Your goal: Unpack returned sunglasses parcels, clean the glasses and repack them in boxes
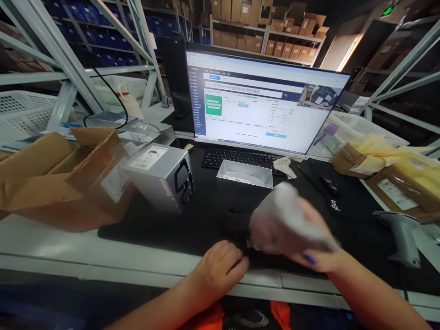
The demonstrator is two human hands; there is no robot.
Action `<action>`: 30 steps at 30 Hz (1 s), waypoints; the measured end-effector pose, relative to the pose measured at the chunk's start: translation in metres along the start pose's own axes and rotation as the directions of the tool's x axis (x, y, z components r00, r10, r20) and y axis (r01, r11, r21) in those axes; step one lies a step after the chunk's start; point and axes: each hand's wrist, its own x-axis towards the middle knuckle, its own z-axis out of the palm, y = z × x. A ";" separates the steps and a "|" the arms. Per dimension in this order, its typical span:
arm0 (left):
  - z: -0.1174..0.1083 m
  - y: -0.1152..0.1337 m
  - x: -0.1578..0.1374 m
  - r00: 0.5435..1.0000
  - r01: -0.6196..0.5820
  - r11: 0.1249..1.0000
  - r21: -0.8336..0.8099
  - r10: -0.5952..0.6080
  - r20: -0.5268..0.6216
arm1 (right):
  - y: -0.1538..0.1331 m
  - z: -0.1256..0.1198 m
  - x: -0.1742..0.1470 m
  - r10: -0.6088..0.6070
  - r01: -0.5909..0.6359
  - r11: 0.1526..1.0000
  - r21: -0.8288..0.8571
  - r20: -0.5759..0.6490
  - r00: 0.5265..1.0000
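Note:
My right hand (319, 247) is closed round a pale grey, soft, crumpled bundle (282, 220), smeared by motion, above the black desk mat. It could be a cloth or a pouch; I cannot tell which. My left hand (222, 266) is at the front edge of the desk with its fingers curled in, and whatever they hold, if anything, is hidden. Beyond the hands lies a shallow, open silver-white box part (245, 174). A silver product box (161, 176) with a dark picture on its side stands to the left.
An open cardboard carton (92, 192) stands at the left. A monitor (254, 105) and keyboard (237, 157) are behind the mat, with crumpled paper (285, 167) beside them. At right are a mouse (329, 185), a barcode scanner (400, 233) and taped cartons (395, 188).

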 end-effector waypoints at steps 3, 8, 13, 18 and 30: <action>0.000 0.001 -0.004 0.999 0.020 1.000 -0.015 -0.020 -0.047 | 0.015 0.022 0.011 -0.045 0.271 0.867 -0.418 0.477 0.878; 0.002 0.004 -0.006 0.999 -0.030 0.998 0.057 0.031 -0.010 | 0.033 0.050 0.024 0.313 0.343 0.439 -0.830 0.499 0.808; 0.008 0.010 -0.008 0.991 0.112 0.993 0.046 -0.108 -0.077 | 0.039 0.053 0.029 0.294 0.347 0.482 -0.804 0.522 0.801; 0.007 0.006 0.002 0.859 0.508 0.860 -0.047 -0.503 0.096 | 0.025 0.003 0.024 0.209 0.211 0.842 -0.496 0.662 0.719; 0.000 -0.012 0.008 0.800 0.600 0.715 -0.359 -0.532 0.277 | 0.068 -0.031 -0.058 0.315 -0.160 0.811 -0.563 0.190 0.930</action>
